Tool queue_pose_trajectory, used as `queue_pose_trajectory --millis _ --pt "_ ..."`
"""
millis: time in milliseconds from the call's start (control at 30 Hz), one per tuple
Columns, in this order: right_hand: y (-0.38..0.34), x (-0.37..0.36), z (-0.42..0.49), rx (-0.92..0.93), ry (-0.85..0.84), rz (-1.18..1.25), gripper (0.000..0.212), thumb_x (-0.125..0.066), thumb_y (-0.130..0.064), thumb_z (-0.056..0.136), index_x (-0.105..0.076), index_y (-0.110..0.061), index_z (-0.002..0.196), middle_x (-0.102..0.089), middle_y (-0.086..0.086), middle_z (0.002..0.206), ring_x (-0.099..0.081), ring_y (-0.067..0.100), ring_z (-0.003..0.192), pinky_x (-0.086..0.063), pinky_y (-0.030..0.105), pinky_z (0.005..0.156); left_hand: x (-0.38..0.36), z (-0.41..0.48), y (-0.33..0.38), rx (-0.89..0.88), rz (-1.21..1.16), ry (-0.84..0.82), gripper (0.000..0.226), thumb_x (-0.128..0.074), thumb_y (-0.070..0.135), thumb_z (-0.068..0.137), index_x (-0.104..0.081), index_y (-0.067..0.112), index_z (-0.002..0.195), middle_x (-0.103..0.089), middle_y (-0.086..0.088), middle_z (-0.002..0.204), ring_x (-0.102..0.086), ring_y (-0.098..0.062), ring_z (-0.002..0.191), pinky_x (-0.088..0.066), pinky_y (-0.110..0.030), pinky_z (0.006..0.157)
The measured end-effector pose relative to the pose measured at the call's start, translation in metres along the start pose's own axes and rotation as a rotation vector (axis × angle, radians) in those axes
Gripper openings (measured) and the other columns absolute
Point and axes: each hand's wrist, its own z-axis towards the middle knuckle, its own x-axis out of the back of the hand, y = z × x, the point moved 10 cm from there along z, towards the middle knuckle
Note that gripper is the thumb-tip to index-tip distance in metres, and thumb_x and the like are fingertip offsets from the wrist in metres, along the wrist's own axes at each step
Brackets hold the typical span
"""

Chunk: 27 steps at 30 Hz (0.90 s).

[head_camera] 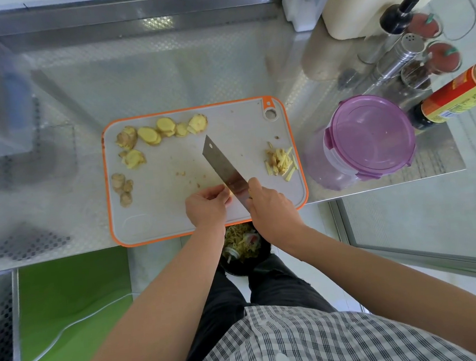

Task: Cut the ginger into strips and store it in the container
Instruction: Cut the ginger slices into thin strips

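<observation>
Ginger slices [163,129]: pale yellow rounds, overlapping along the far edge of the cutting board [160,224].
Ginger strips [279,160]: small heap at the board's right edge.
Ginger knobs [122,187]: unpeeled, at the board's left side.
Container [368,137]: purple, lid on, just right of the board.

Head camera looks steeply down over the board [171,157].

Right hand [270,206] grips cleaver [224,167] over board [172,163]; left hand [207,206] curled beside blade. Ginger slices [166,127] far edge, strips [279,160] right, lidded container [365,137] beside board.
</observation>
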Motion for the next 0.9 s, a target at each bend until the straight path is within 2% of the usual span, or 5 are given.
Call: queue_pose_trajectory --millis 267,433,700,800,900 --pt "0.003 -0.002 -0.001 -0.007 0.019 -0.001 0.014 -0.037 -0.007 0.097 -0.026 -0.015 0.098 -0.035 -0.003 0.068 -0.043 0.027 0.065 -0.033 0.034 0.058 0.000 0.001 0.000 -0.008 0.021 0.001 0.021 -0.074 -0.004 0.078 -0.071 0.015 0.068 -0.070 -0.004 0.069 -0.070 -0.022 0.068 -0.057 -0.043 0.084" --pt "0.004 -0.004 0.000 -0.007 0.008 0.003 0.019 -0.037 -0.004 0.096 -0.023 -0.016 0.094 -0.037 -0.001 0.070 -0.042 0.027 0.066 -0.032 0.035 0.058 0.000 0.003 -0.003 0.000 0.025 0.000 0.020 -0.074 -0.003 0.077 -0.072 0.015 0.070 -0.071 -0.001 0.065 -0.071 -0.021 0.068 -0.058 -0.043 0.083" --pt "0.005 -0.011 0.012 -0.043 -0.029 0.040 0.015 -0.037 -0.005 0.095 -0.028 -0.016 0.094 -0.040 0.000 0.066 -0.047 0.025 0.066 -0.037 0.035 0.058 -0.001 0.005 0.000 -0.006 0.050 -0.010 0.023 -0.073 -0.005 0.078 -0.070 0.016 0.067 -0.070 0.001 0.060 -0.070 -0.021 0.063 -0.058 -0.043 0.081" --pt "0.005 -0.016 0.015 -0.057 -0.025 0.025 0.012 -0.038 -0.005 0.096 -0.031 -0.014 0.100 -0.043 0.001 0.069 -0.048 0.025 0.066 -0.038 0.035 0.059 -0.001 0.005 0.002 -0.021 0.054 -0.014 0.024 -0.072 -0.006 0.078 -0.070 0.015 0.068 -0.069 0.000 0.060 -0.070 -0.023 0.063 -0.059 -0.043 0.079" --pt "0.003 -0.021 0.016 -0.067 -0.008 -0.002 0.019 -0.039 -0.005 0.096 -0.034 -0.010 0.113 -0.056 0.008 0.082 -0.052 0.029 0.069 -0.037 0.036 0.059 -0.003 0.003 0.004 -0.036 0.077 -0.029 0.022 -0.072 -0.006 0.078 -0.070 0.015 0.071 -0.070 -0.005 0.067 -0.070 -0.024 0.066 -0.059 -0.042 0.078"
